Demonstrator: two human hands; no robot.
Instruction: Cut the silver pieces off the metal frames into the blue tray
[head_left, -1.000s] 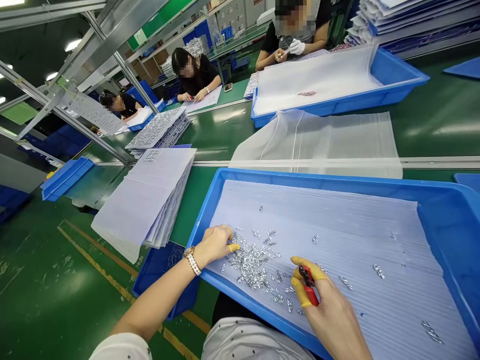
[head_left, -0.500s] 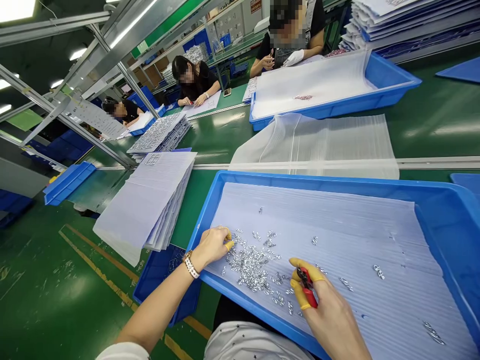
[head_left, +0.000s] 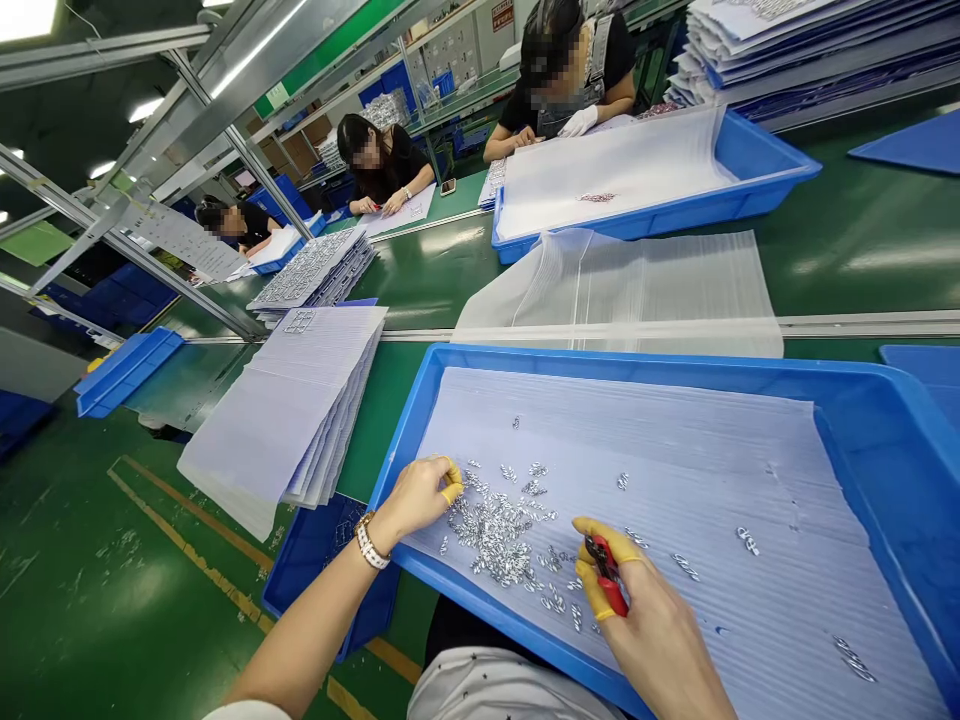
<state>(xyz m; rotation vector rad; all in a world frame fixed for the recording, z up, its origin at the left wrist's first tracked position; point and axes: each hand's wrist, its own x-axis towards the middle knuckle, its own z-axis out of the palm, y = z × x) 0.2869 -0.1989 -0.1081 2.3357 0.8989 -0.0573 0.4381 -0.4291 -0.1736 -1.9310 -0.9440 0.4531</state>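
My right hand (head_left: 637, 610), with yellow finger covers, is closed around small red-handled pliers (head_left: 606, 575), their dark jaws pointing up and to the left. At the left edge of a pile of small shiny metal pieces (head_left: 499, 535), my left hand (head_left: 420, 492) has its covered thumb and forefinger bent together. Whatever lies between those fingertips, if anything, is too small to make out. The pieces rest on a pale ribbed sheet (head_left: 675, 450) inside a large blue tray (head_left: 637, 365). Several short joined strips of pieces (head_left: 853, 658) lie scattered to the right of the pile.
Left of the tray leans a stack of pale sheets (head_left: 292, 400). Translucent sheets (head_left: 637, 290) lie just beyond its far rim. Another blue tray (head_left: 645, 215) stands across the bench, before a seated co-worker (head_left: 570, 80). Below left is a blue bin (head_left: 330, 600).
The whole view has shifted slightly. Both hands keep nearly the same pose over the tray, the pliers still in my right hand. The co-worker opposite has leaned lower.
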